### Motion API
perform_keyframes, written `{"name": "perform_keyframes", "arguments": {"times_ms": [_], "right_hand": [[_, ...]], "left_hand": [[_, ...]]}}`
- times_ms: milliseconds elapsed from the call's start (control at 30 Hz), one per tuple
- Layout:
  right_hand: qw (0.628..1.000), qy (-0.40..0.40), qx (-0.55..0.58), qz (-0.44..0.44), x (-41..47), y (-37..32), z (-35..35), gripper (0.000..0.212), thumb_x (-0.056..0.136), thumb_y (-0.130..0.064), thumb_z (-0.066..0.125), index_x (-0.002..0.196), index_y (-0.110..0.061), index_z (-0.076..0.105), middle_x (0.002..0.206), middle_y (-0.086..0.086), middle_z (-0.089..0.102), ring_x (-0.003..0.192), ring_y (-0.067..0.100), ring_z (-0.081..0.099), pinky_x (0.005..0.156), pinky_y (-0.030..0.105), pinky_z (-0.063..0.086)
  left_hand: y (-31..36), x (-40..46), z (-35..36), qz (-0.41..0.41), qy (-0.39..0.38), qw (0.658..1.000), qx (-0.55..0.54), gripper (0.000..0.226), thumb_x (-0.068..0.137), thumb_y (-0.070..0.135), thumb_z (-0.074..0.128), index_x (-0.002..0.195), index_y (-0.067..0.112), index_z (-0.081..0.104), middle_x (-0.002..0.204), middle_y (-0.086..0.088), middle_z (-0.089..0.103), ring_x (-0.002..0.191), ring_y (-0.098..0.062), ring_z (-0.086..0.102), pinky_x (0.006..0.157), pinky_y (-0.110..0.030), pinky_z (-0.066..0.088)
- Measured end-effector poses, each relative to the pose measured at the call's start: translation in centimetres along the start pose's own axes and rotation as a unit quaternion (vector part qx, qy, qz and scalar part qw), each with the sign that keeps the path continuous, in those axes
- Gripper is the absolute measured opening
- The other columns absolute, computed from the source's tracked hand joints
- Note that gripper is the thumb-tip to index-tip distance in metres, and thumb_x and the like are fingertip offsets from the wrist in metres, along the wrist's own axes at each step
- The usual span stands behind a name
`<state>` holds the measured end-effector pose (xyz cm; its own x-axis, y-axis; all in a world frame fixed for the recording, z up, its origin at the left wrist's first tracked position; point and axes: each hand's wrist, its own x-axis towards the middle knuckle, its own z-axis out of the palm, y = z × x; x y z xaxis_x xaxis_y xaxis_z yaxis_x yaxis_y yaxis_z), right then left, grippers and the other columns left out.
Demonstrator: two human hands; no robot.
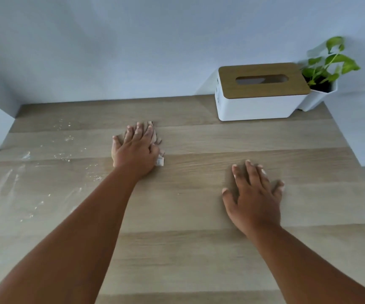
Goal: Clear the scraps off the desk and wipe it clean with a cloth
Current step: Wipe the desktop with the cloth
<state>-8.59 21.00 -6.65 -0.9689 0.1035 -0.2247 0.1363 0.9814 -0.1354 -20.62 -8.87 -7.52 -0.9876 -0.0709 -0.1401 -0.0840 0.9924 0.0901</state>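
Note:
My left hand [134, 148] presses flat on a small beige cloth [157, 139] near the middle of the wooden desk [188, 249]. Most of the cloth is hidden under the palm; its edge and a pale tag [160, 161] stick out on the right side. My right hand [254, 198] lies flat on the bare desk to the right, fingers spread, holding nothing. White powdery smears and crumbs [45, 167] cover the left part of the desk, to the left of the cloth.
A white tissue box with a wooden lid [258, 93] stands at the back right, against the wall. A small green plant in a white pot [321, 84] sits right beside it. The desk's right edge [350, 145] runs close to them.

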Motion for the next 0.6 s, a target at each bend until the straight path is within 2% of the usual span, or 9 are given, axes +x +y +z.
{"name": "perform_keyframes", "arguments": {"times_ms": [167,233,300,400,500,600], "right_hand": [[1.0,0.023,-0.01,-0.001,0.5,-0.3,1.3,0.073,0.094,-0.068,0.014,0.161,-0.04,0.009,0.172,-0.006,-0.001,0.159,0.023,-0.004,0.119,0.071,0.0],[1.0,0.025,-0.013,-0.001,0.4,-0.3,1.5,0.075,0.092,-0.069,0.014,0.161,-0.039,0.016,0.172,-0.005,0.005,0.159,0.023,0.001,0.119,0.071,0.001],[0.999,0.037,-0.008,-0.001,0.4,-0.3,1.7,0.075,0.091,-0.068,0.022,0.158,-0.036,0.031,0.171,-0.003,0.019,0.158,0.026,0.014,0.117,0.073,0.007],[0.999,0.025,-0.018,-0.005,0.8,-0.5,1.4,0.076,0.089,-0.067,0.026,0.156,-0.032,0.041,0.169,-0.002,0.025,0.156,0.029,0.023,0.115,0.075,0.012],[0.999,0.0,-0.032,-0.001,1.3,-0.7,1.1,0.079,0.088,-0.068,0.018,0.158,-0.035,0.035,0.17,-0.006,0.016,0.157,0.028,0.017,0.115,0.074,0.009],[0.999,0.001,-0.045,0.003,1.4,-0.8,1.2,0.081,0.088,-0.071,0.007,0.161,-0.04,0.021,0.171,-0.01,0.002,0.159,0.024,0.004,0.117,0.072,0.004]], "left_hand": [[1.8,6.2,-0.5,-0.025,-0.008,1.0,0.009,0.07,0.093,0.052,0.02,0.16,0.034,0.016,0.172,-0.008,0.012,0.158,-0.033,0.005,0.121,-0.066,0.007],[2.9,7.6,-0.5,-0.039,-0.018,0.999,0.004,0.07,0.094,0.053,0.021,0.161,0.034,0.015,0.172,-0.008,0.011,0.158,-0.034,0.004,0.121,-0.067,0.006],[4.3,8.6,-0.4,-0.033,-0.011,0.999,0.003,0.071,0.093,0.054,0.021,0.161,0.034,0.015,0.172,-0.006,0.011,0.158,-0.034,0.004,0.121,-0.067,0.007],[6.7,9.2,-0.6,0.023,-0.009,1.0,0.004,0.074,0.089,0.054,0.019,0.161,0.036,0.016,0.172,-0.002,0.012,0.158,-0.033,0.007,0.122,-0.064,0.007],[8.7,8.6,-0.1,0.081,-0.008,0.997,0.004,0.072,0.09,0.05,0.02,0.161,0.036,0.018,0.171,0.0,0.016,0.157,-0.033,0.009,0.123,-0.062,0.003],[9.3,6.6,0.4,0.134,0.001,0.991,-0.009,0.069,0.092,0.047,0.024,0.16,0.036,0.022,0.17,0.004,0.022,0.158,-0.029,0.012,0.125,-0.059,0.004]]}}
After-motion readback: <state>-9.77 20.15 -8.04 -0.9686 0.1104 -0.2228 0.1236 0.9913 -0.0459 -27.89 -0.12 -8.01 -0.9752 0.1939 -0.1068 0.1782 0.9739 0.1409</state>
